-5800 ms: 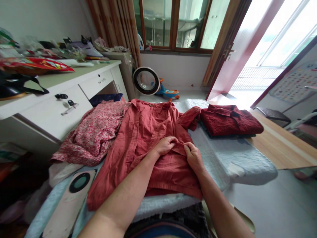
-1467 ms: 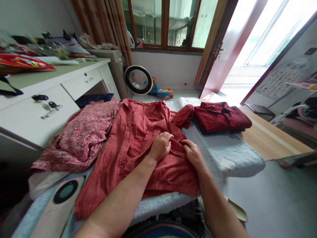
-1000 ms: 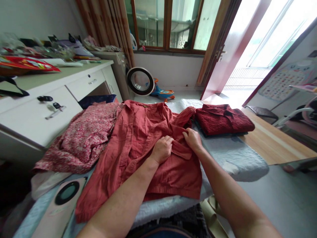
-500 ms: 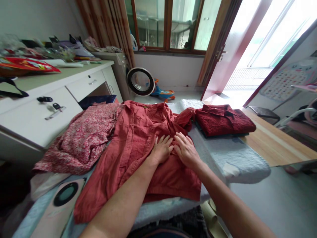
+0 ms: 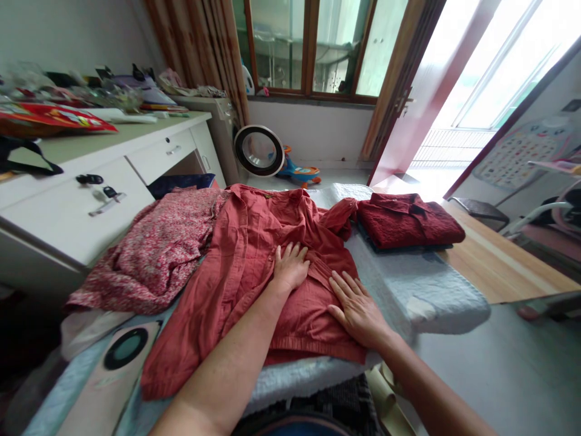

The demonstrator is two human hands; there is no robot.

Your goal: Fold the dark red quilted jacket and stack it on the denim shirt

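A coral-red button-up shirt point(image 5: 227, 254) lies spread out in front of me, its front loosely folded and wrinkled. On the middle of the shirt rests my left hand point(image 5: 291, 266), palm down with fingers stretched out. My right hand point(image 5: 356, 304) presses flat near the shirt's lower right side, fingers spread and thumb out. A button placket runs slantwise beside my left hand. To the right, a dark red garment point(image 5: 411, 219) lies folded in a stack. At left is a crumpled pink-and-red patterned garment point(image 5: 158, 248), touching the shirt.
A pale blue quilted cover point(image 5: 436, 284) lies under the clothes. Near the front left corner is a pinkish flat object with a dark oval point(image 5: 126, 349). A white desk with drawers point(image 5: 82, 212) stands left, a washing machine door point(image 5: 258, 151) hangs open behind, and a wooden tabletop point(image 5: 503, 260) extends right.
My right hand has slid toward me and to the right over the shirt, fingers spreading. My left hand has shifted slightly left. The cloth between them looks flatter.
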